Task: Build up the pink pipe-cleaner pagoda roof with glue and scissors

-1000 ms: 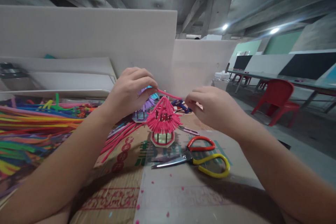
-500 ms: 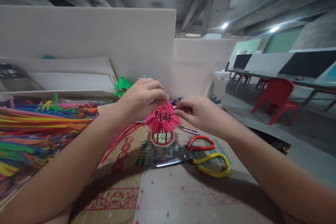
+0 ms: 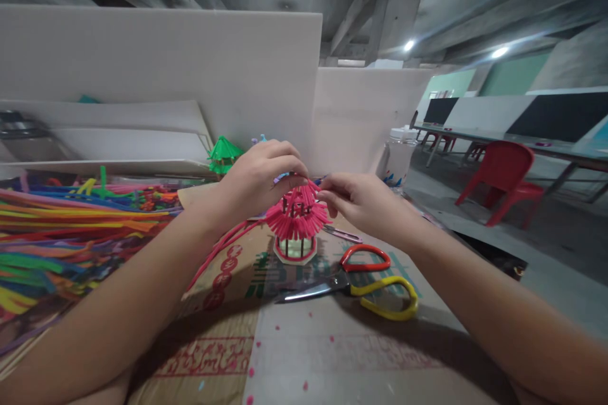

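A small pagoda model (image 3: 297, 221) with pink pipe-cleaner roofs, dark posts and a pale octagonal base stands on the cardboard in front of me. My left hand (image 3: 268, 174) arches over its top from the left, fingertips closed on the pink upper roof. From the right, my right hand (image 3: 349, 193) pinches at the edge of the same roof; whatever is between its fingertips is too small to make out. Just below lie scissors (image 3: 339, 281) with one red and one yellow handle, blades pointing left.
Bundles of coloured pipe cleaners (image 3: 76, 228) cover the left side. A green pagoda roof (image 3: 224, 150) stands behind my left hand. A slim cutter (image 3: 342, 234) lies right of the model, a clear plastic jar (image 3: 400, 158) farther back. White boards (image 3: 161, 63) rise behind.
My right fingertips have closed together at the roof's edge. My left hand stays over the top, shifted slightly. The scissors and model have not moved on the cardboard.
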Demonstrator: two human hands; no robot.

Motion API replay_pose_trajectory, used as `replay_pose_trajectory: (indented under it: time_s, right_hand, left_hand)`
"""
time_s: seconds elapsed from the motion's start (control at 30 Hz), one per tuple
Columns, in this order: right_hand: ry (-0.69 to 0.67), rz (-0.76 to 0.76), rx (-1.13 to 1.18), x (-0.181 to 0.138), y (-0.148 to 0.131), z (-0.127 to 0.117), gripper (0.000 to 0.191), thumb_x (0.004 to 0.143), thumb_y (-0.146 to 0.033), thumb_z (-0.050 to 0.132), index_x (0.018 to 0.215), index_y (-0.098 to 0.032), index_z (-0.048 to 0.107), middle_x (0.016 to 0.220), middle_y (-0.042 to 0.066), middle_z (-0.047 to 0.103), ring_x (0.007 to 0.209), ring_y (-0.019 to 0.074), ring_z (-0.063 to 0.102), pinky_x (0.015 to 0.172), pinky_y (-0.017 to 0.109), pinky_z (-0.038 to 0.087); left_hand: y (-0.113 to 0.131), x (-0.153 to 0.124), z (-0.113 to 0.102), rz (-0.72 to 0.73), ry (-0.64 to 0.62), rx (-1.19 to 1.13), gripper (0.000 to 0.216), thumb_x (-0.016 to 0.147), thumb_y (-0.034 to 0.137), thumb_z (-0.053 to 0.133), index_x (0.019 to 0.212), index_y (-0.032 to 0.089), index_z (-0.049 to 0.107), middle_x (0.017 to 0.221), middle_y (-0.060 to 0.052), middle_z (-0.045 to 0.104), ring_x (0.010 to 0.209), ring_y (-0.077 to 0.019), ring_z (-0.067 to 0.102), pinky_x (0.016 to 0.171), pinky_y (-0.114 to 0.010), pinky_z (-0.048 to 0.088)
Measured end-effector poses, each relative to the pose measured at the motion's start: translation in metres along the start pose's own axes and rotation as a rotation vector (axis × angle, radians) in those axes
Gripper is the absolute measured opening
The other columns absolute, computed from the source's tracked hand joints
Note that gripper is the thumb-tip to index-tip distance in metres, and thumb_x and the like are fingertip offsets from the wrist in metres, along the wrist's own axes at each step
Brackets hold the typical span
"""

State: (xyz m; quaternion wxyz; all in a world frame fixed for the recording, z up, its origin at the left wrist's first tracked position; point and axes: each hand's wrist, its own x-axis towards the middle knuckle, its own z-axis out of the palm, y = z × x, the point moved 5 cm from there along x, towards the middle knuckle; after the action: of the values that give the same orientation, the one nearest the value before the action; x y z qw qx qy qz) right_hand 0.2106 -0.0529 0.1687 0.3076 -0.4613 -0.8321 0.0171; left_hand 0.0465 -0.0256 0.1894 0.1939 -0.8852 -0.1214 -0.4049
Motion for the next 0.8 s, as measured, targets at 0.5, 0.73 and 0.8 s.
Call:
replay_pose_trajectory:
  time_s: [0.5, 0.73, 0.8]
  right_hand:
    - [-0.095, 0.037, -0.136, 0.000, 0.011, -0.010, 0.020, 0.090, -0.018, 0.053, 0.091, -0.020, 0.073, 0.074, 0.001, 0.071, 0.065, 0.0130, 0.058, 0.060, 0.024, 0.034]
    - [0.011, 0.021, -0.081, 0.000, 0.009, -0.019, 0.029, 0.095, -0.040, 0.054, 0.091, -0.020, 0.075, 0.076, 0.002, 0.071, 0.065, 0.0131, 0.058, 0.059, 0.025, 0.033]
    - [-0.029, 0.007, -0.030, -0.001, 0.004, -0.007, 0.024, 0.092, -0.038, 0.059, 0.092, -0.021, 0.074, 0.075, 0.001, 0.071, 0.064, 0.0120, 0.057, 0.058, 0.024, 0.033]
  left_hand:
    - [-0.013, -0.003, -0.013, -0.048, 0.001, 0.072, 0.014, 0.092, 0.021, 0.060, 0.083, 0.018, 0.070, 0.089, -0.005, 0.069, 0.084, -0.0172, 0.060, 0.080, -0.031, 0.046]
    - [-0.007, -0.002, -0.002, -0.022, -0.105, -0.047, 0.014, 0.092, 0.018, 0.060, 0.082, 0.016, 0.070, 0.088, -0.004, 0.069, 0.084, -0.0157, 0.062, 0.078, -0.028, 0.045]
    - [-0.004, -0.002, 0.001, -0.032, -0.094, -0.062, 0.013, 0.092, 0.018, 0.060, 0.083, 0.016, 0.069, 0.089, -0.005, 0.069, 0.085, -0.0156, 0.062, 0.079, -0.027, 0.046]
